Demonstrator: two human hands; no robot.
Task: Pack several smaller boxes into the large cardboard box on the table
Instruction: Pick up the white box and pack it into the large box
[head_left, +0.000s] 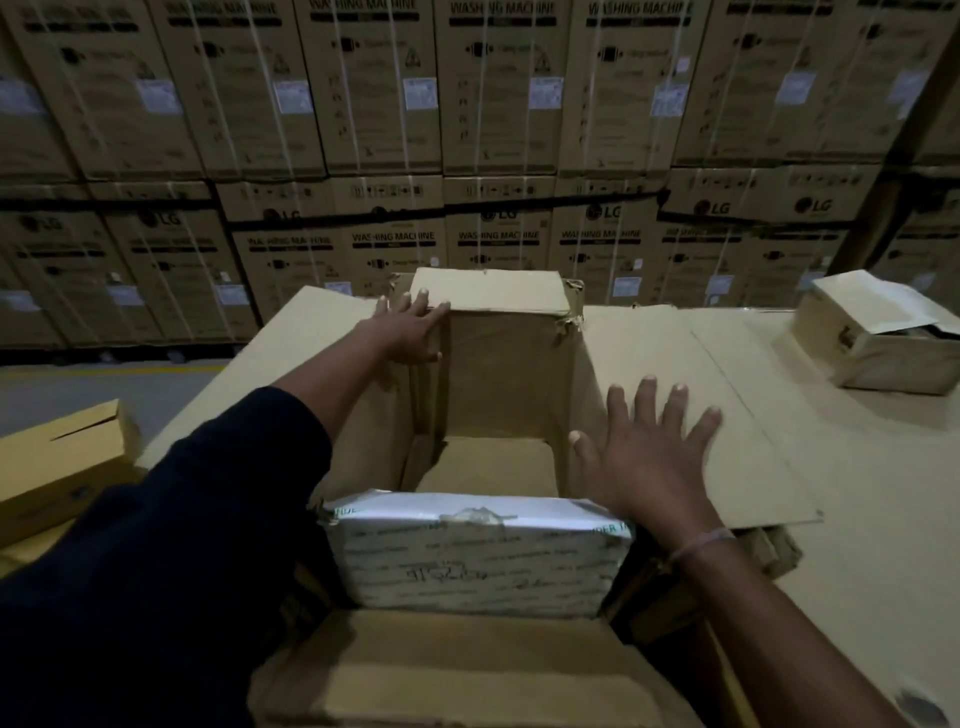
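The large cardboard box (737, 374) lies open in the middle of the table, its flaps spread outward. A white printed, taped box (467, 556) sits inside it at the near end. At the far end an upright brown box (504, 353) stands inside, rising above the rim. My left hand (410, 327) rests on the top left corner of that brown box, fingers straight over its top edge and thumb on its front face. My right hand (649, 462) lies spread flat on the large box's right flap, holding nothing. Bare box floor shows between the two inner boxes.
A small brown box (878, 343) with a pale loose flap sits on the table at the far right. Another brown box (57, 462) lies at the left edge. A wall of stacked washing machine cartons (488, 130) stands behind, with grey floor at left.
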